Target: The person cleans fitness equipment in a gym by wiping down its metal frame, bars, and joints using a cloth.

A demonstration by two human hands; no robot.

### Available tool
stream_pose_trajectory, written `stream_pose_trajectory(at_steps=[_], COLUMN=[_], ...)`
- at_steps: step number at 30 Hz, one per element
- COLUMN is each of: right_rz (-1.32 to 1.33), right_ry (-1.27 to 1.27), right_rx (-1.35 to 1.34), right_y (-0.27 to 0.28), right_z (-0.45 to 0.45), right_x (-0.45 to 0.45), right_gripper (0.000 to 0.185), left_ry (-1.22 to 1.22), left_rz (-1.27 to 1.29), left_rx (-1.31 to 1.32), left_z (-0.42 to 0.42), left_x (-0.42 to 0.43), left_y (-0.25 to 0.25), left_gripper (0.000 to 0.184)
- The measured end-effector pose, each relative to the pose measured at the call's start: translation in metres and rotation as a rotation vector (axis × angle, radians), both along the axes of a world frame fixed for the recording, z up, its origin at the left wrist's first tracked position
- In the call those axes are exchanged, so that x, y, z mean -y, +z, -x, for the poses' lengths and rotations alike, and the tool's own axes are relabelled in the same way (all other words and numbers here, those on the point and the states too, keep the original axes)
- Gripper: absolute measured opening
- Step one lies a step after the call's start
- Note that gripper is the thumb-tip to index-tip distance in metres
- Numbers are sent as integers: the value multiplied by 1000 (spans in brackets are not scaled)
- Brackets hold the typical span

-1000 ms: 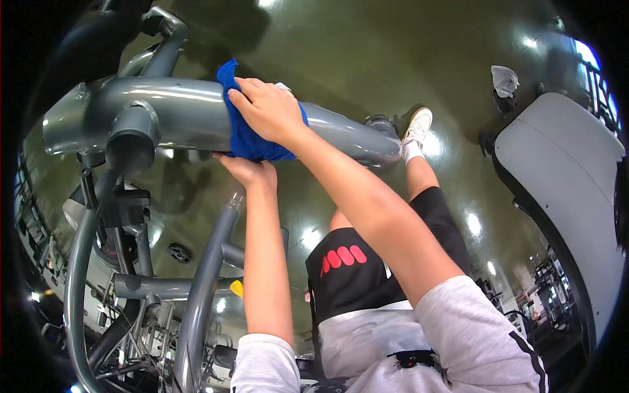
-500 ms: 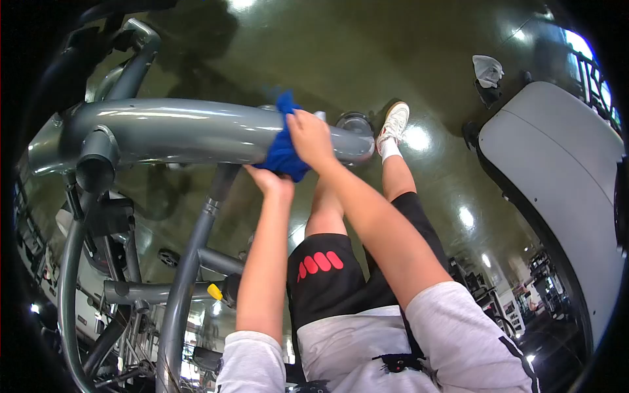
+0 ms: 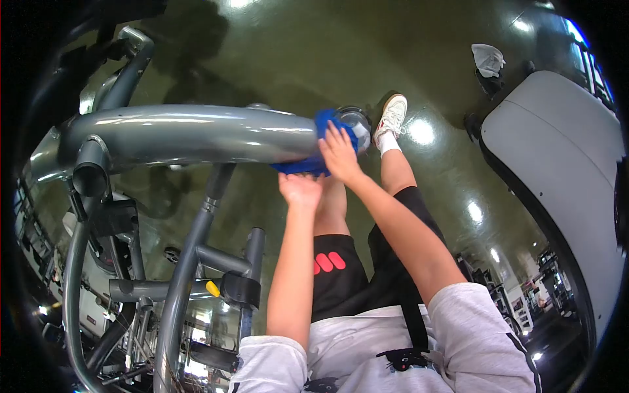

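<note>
A blue cloth point(image 3: 325, 122) is draped round the end of a thick grey metal tube point(image 3: 209, 134). My right hand point(image 3: 341, 156) grips it from the near side, its long fingers laid over the cloth and curved round the tube. Below, my left hand point(image 3: 301, 190) holds the cloth's lower part against the tube's underside, palm turned up. Some of the left fingers are hidden behind tube and cloth. Just past the cloth, a round clear or shiny end piece point(image 3: 359, 131) shows at the tube's tip.
Grey frame bars point(image 3: 190, 281) and a yellow-tipped lever point(image 3: 213, 289) stand at the lower left. A large grey machine cover point(image 3: 557, 150) fills the right side, with a white cloth point(image 3: 488, 60) beyond it. My shoe point(image 3: 393, 116) rests on the shiny floor near the tube's end.
Both hands and the blue cloth have slid right along the tube toward its end. My right hand's fingers are more stretched out than before.
</note>
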State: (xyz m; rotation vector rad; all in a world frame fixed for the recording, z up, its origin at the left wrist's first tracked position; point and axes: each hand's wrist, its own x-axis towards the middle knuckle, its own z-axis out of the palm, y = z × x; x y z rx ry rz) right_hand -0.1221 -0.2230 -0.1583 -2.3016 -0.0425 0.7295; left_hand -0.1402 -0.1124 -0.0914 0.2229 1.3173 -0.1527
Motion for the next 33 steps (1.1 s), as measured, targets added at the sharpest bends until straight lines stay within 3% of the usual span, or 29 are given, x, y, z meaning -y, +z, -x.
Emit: stream_pose_trajectory(at_steps=[5, 11, 13, 18, 26, 33], right_rz=[-88, -334, -361, -358, -258, -118], right_ry=[24, 17, -42, 11, -44, -62], right_rx=[-75, 77, 137, 268, 112, -34], right_y=[62, 106, 107, 87, 66, 44], right_z=[-36, -60, -59, -58, -48, -24], right_x=[-63, -127, -131, -108, -70, -26], right_gripper=[52, 49, 45, 38, 42, 48], left_ry=[-2, -16, -121, -265, -307, -555], left_rz=[-228, -411, -534, -567, -439, -430], left_rx=[54, 255, 249, 324, 131, -19], left_z=[-15, -36, -50, -51, -40, -30], left_x=[-46, -89, -78, -73, -51, 15], left_y=[30, 66, 79, 49, 19, 15], left_gripper=[57, 53, 57, 67, 74, 69])
